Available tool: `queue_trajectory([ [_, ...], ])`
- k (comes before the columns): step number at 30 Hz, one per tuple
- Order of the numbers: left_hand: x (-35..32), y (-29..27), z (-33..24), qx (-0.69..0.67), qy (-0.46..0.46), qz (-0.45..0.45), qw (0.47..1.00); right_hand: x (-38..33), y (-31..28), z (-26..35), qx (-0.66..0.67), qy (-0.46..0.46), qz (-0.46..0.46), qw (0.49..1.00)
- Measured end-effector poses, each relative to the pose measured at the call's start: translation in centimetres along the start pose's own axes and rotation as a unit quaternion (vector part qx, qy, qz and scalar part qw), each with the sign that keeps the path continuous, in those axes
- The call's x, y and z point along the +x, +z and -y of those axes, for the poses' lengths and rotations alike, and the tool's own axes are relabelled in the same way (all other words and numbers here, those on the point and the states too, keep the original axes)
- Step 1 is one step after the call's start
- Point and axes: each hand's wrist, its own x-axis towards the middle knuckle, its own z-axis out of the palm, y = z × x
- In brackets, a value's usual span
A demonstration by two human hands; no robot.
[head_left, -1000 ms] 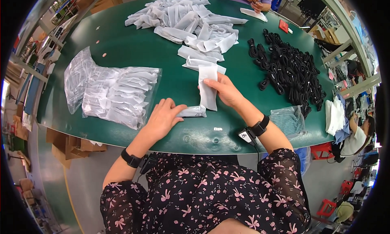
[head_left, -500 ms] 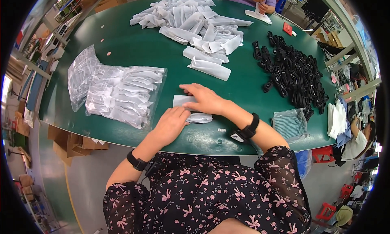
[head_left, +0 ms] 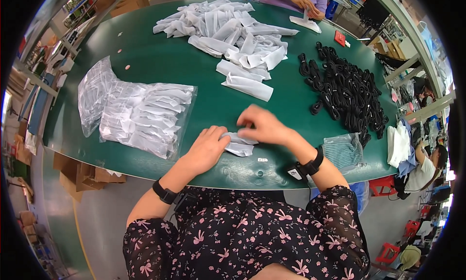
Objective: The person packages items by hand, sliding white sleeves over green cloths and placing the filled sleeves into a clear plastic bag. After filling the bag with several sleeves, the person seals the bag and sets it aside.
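In front of me on the green table lies a folded white packet (head_left: 239,149), its wrapping soft and thin. My left hand (head_left: 208,146) is closed over its left end, fingertips pressing it to the tabletop. Just above the packet's right end is my right hand (head_left: 264,127), slightly blurred, with curled fingers apart from the thumb. The thumb is close to the packet's upper edge; whether it touches cannot be told. What is inside the wrapping is hidden.
Clear bags of white packets (head_left: 145,117) lie left. A heap of white sleeves (head_left: 228,27) spreads across the back, coiled black cables (head_left: 347,90) at right. A bag with teal striped fabric (head_left: 342,150) sits near the right edge. Across the table, a person's hands (head_left: 310,9) handle a white piece.
The white flap that stuck out beyond my hands now lies folded onto the packet. My right hand has moved right, away from my left hand, which stays on the packet.
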Motion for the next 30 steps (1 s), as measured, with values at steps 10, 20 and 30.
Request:
queue_trajectory([
  [10,0.1,-0.1,-1.5,-0.064,-0.019,0.025,0.997,2.2,-4.6,-4.9,-0.096,-0.039,-0.362,0.926],
  [20,0.0,-0.3,-2.4,-0.065,-0.026,0.050,0.996,3.8,-3.1,0.1,-0.135,0.060,-0.153,0.977],
  [30,1.4,-1.1,-2.7,-0.058,0.014,-0.026,0.998,-1.4,0.0,-3.6,-0.183,0.044,-0.067,0.980],
])
